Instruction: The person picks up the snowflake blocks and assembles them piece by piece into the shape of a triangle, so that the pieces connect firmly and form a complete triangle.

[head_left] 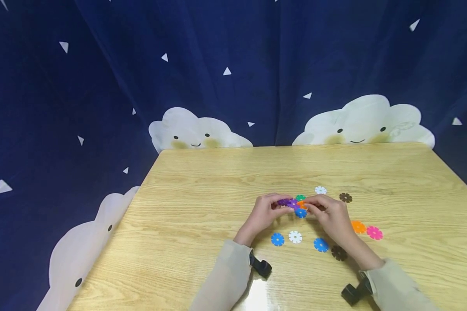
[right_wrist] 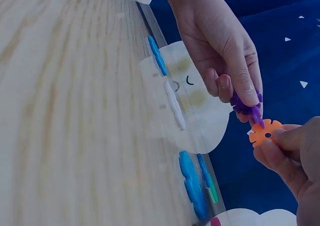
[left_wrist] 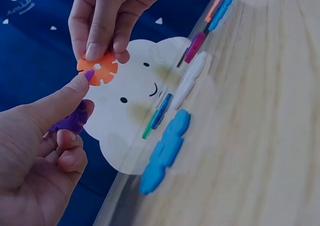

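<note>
Over table (head_left: 198,185), left hand (head_left: 265,211) pinches purple discs (left_wrist: 74,120), right hand (head_left: 331,214) orange disc (left_wrist: 106,73); wrist views reveal clearance.

Bare tabletop (head_left: 187,207) leaves wide passage left of the left hand (head_left: 265,211). Between the left forearm (head_left: 227,276) and right forearm (head_left: 363,252), two blue discs (head_left: 277,239) and a white disc (head_left: 292,240) obstruct a low sweep; an orange disc (head_left: 355,227) and a pink disc (head_left: 371,234) do so farther right.
</note>
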Action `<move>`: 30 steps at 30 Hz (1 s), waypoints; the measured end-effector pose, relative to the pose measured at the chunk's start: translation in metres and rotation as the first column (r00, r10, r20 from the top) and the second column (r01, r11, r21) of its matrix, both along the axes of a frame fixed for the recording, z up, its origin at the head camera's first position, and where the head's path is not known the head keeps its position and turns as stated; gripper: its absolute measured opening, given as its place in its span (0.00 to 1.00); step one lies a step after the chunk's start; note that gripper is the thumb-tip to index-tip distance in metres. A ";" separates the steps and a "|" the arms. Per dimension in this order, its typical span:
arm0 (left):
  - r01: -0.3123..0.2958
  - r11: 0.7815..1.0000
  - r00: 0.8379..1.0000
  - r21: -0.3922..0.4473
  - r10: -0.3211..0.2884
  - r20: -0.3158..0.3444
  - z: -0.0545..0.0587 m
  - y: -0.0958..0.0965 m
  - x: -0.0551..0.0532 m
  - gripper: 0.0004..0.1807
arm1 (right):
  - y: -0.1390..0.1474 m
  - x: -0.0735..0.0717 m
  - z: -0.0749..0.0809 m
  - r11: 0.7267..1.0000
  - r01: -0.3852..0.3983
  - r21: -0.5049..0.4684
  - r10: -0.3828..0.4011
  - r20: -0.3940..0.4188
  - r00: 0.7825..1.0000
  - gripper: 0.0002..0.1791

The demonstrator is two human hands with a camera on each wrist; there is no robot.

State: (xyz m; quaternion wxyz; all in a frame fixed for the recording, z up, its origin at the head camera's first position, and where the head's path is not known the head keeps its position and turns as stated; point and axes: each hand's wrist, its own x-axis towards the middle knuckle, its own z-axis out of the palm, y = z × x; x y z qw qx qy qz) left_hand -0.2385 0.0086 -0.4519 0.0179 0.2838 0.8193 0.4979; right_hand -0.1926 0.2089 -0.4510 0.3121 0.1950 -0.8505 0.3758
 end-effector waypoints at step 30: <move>0.008 1.000 0.999 -0.029 -0.007 0.035 0.004 -0.004 -0.001 0.18 | 0.003 -0.002 0.000 0.998 0.027 -0.056 -0.020 0.112 0.993 0.06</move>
